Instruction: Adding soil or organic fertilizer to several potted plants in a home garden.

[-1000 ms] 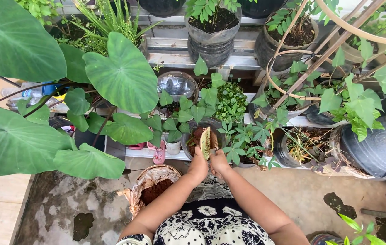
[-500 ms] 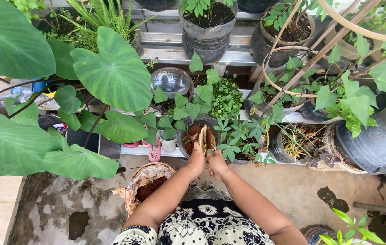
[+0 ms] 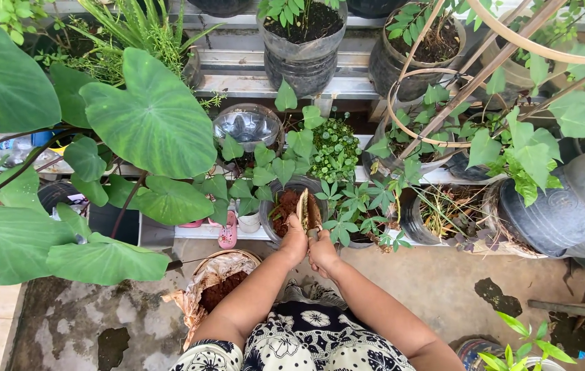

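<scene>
Both my hands meet over a small dark pot (image 3: 275, 227) of brown soil on the low shelf. My left hand (image 3: 296, 242) grips a yellowish scoop-shaped piece (image 3: 303, 208) dirtied with brown soil. The piece stands on edge above the pot's soil (image 3: 284, 205). My right hand (image 3: 321, 253) is closed at the piece's lower end, touching the left hand. What the right fingers pinch is partly hidden. A round basket (image 3: 204, 264) lined with paper and holding brown soil (image 3: 222, 288) sits on the ground by my left forearm.
Huge taro leaves (image 3: 148, 113) crowd the left. Metal shelves (image 3: 237, 82) carry several potted plants. A large black pot (image 3: 553, 216) stands at the right under a bamboo hoop trellis (image 3: 443, 89). Pink sandals (image 3: 227, 235) lie under the shelf. The concrete floor (image 3: 86, 316) is wet.
My hands have moved a little forward and left over the pot, and the scoop-shaped piece has turned from face-on to edge-on. The view has drifted slightly.
</scene>
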